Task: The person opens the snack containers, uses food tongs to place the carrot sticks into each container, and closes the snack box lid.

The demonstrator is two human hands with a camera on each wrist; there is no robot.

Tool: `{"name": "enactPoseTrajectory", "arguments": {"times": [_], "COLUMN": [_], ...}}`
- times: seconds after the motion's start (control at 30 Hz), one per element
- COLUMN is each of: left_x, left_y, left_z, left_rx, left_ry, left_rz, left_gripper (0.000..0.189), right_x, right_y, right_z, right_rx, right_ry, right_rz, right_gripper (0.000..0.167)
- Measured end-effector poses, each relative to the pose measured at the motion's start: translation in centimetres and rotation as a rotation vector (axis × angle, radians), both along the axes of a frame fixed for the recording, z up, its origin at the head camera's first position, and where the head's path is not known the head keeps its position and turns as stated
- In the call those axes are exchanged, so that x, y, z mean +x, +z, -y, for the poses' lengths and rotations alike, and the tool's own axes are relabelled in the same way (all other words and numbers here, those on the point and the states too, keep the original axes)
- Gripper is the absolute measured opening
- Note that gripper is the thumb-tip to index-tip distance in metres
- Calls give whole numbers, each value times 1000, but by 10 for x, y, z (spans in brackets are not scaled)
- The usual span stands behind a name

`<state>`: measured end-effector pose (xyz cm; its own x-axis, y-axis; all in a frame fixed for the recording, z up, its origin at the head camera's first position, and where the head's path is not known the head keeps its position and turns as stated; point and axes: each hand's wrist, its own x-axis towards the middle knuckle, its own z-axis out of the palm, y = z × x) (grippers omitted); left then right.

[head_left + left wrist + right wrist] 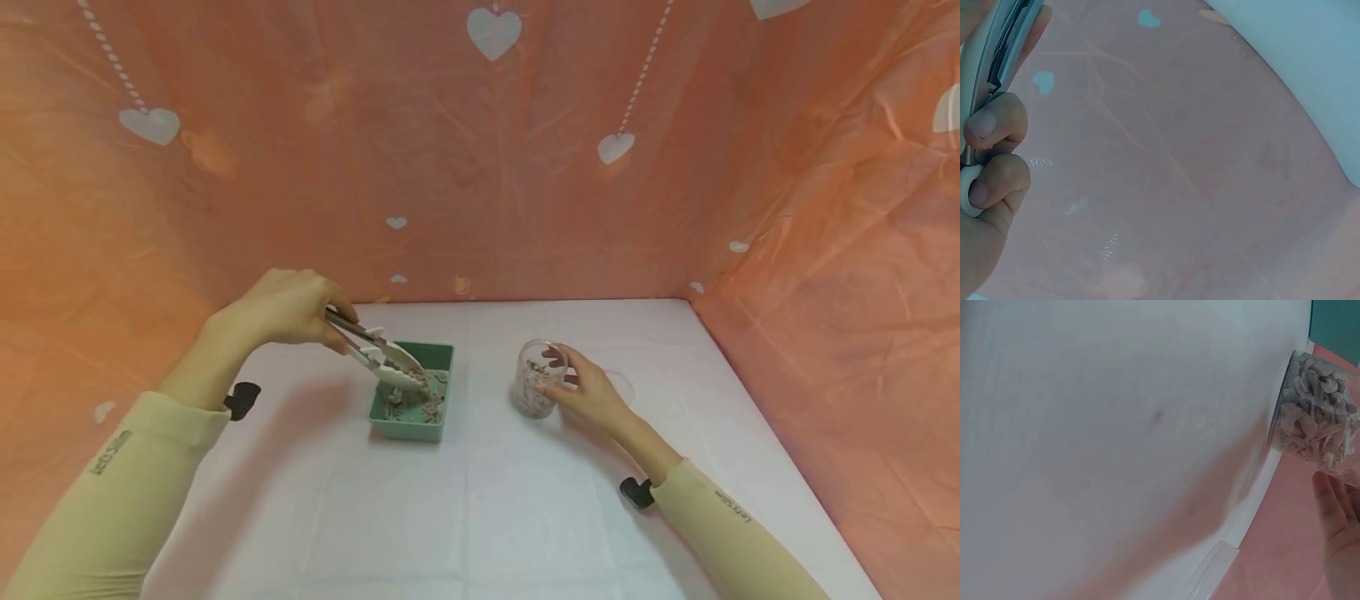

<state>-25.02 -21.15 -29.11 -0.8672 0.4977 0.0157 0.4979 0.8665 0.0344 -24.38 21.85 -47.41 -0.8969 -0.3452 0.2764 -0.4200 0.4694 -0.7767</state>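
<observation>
My left hand (pixel 296 308) grips a pair of tongs (pixel 367 337) with metal arms and white tips. The tips reach down into a green tray (pixel 448 360), among greyish-brown dried, curled pieces (pixel 431 408). In the left wrist view, fingers (pixel 1000 122) curl around the tongs (pixel 985 69) near their handle end; the tips are out of that view. To the right, my right hand (pixel 592 396) holds a clear jar (pixel 534 392) between thumb and fingers. The jar stands upright on the table, and the right wrist view shows similar curled pieces (pixel 1316 412) filling much of it.
A clear round lid (pixel 619 387) lies on the white-covered table (pixel 405 517) behind the right hand. Orange sheeting (pixel 480 183) with white hearts walls the table's back and sides. White table surface separates tray and jar.
</observation>
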Motion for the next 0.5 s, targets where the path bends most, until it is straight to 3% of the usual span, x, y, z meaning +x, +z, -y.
{"name": "enactPoseTrajectory", "arguments": {"times": [0.3, 0.5], "left_x": [2, 2], "left_y": [-3, 3], "left_z": [6, 9], "left_rx": [39, 56], "left_ry": [7, 26], "left_rz": [-26, -54], "left_gripper": [33, 36], "right_x": [-1, -1], "right_y": [-2, -1], "right_z": [0, -1], "right_rx": [10, 10], "right_ry": [3, -4], "right_rz": [-22, -9], "right_gripper": [70, 70]}}
